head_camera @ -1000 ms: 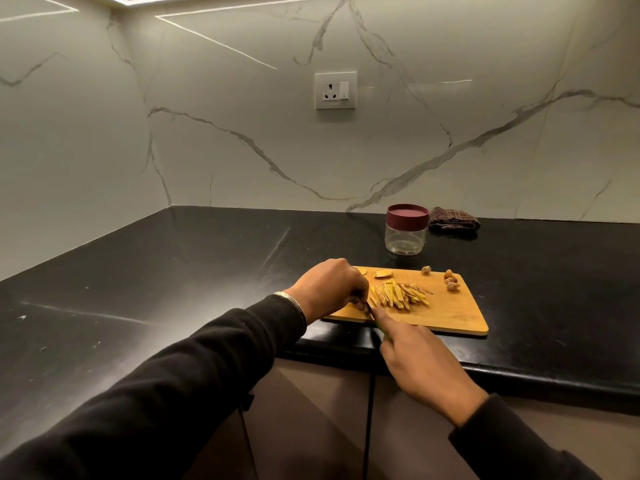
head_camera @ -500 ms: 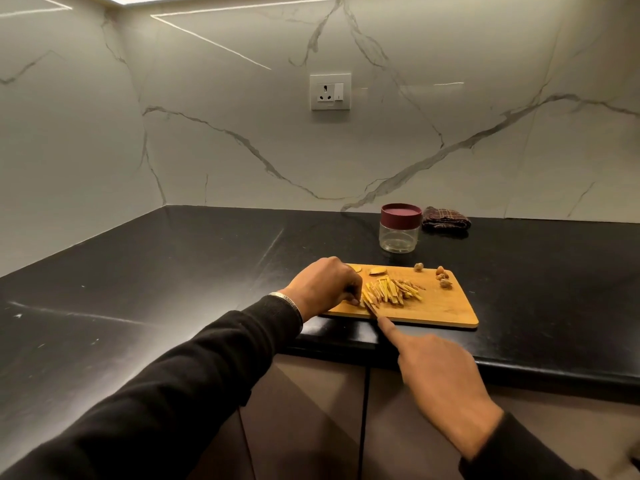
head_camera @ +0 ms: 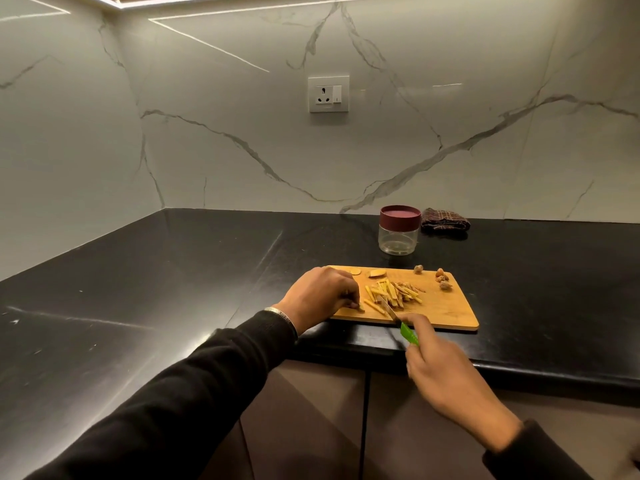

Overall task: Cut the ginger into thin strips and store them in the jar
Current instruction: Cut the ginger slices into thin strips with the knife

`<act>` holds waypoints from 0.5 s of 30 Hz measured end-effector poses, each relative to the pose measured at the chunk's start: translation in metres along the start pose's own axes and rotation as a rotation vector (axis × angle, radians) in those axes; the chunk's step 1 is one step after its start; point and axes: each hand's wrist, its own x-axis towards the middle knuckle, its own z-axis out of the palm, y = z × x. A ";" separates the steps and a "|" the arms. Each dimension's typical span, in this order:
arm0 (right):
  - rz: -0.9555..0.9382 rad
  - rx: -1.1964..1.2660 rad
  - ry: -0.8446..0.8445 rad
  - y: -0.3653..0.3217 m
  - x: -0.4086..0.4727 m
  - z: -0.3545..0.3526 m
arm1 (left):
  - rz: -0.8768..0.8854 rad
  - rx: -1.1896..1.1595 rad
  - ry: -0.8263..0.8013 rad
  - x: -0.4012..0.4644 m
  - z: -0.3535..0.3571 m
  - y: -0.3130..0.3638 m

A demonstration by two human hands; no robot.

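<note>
The left hand [head_camera: 320, 295] rests on the board [head_camera: 446, 308], its fingertips [head_camera: 353, 304] pinching a ginger piece [head_camera: 360, 308]. Just right of them lie the strips [head_camera: 393, 295]. The right hand [head_camera: 440, 368] grips a green-handled knife [head_camera: 398, 322], blade among the strips. Beyond the fingers stands the lidded jar [head_camera: 398, 234].

White marble-look wall panels [head_camera: 242, 140] with grey veins meet in a corner left of the white wall socket [head_camera: 328, 94], and a warm strip of light [head_camera: 114, 0] runs along the top edge above and left of it. Below the socket a glossy black countertop [head_camera: 173, 271] wraps that same corner in an L, with brown cabinet doors [head_camera: 311, 410] under its front edge
</note>
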 end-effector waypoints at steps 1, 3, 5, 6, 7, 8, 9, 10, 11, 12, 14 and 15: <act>0.003 -0.005 0.008 -0.002 0.002 -0.003 | -0.003 -0.003 -0.004 0.000 -0.001 0.000; 0.011 -0.027 0.009 -0.005 0.007 -0.008 | 0.002 0.001 -0.012 0.001 -0.002 0.000; 0.006 -0.066 -0.010 -0.008 0.013 -0.013 | 0.009 0.005 -0.014 0.002 -0.002 0.001; 0.005 -0.089 -0.011 -0.009 0.015 -0.015 | 0.009 0.005 -0.011 0.001 -0.002 0.001; -0.001 -0.109 -0.002 -0.011 0.017 -0.017 | 0.008 0.005 -0.009 0.001 -0.002 0.000; -0.014 -0.131 0.014 -0.011 0.019 -0.018 | 0.008 0.002 -0.006 0.001 -0.002 0.000; -0.028 -0.152 0.033 -0.012 0.020 -0.020 | 0.007 0.000 -0.006 0.001 -0.001 -0.001; -0.034 -0.172 0.051 -0.014 0.021 -0.021 | 0.008 -0.003 -0.005 0.001 -0.001 -0.001; -0.042 -0.184 0.064 -0.016 0.022 -0.021 | 0.010 -0.006 -0.006 0.001 -0.001 -0.002; -0.055 -0.182 0.067 -0.017 0.023 -0.021 | 0.014 -0.008 -0.005 0.001 -0.001 -0.002; -0.091 -0.167 0.047 -0.019 0.022 -0.017 | 0.016 -0.011 0.008 0.000 0.000 -0.002; -0.107 -0.163 0.032 -0.020 0.021 -0.013 | 0.014 -0.016 0.021 -0.001 0.001 -0.002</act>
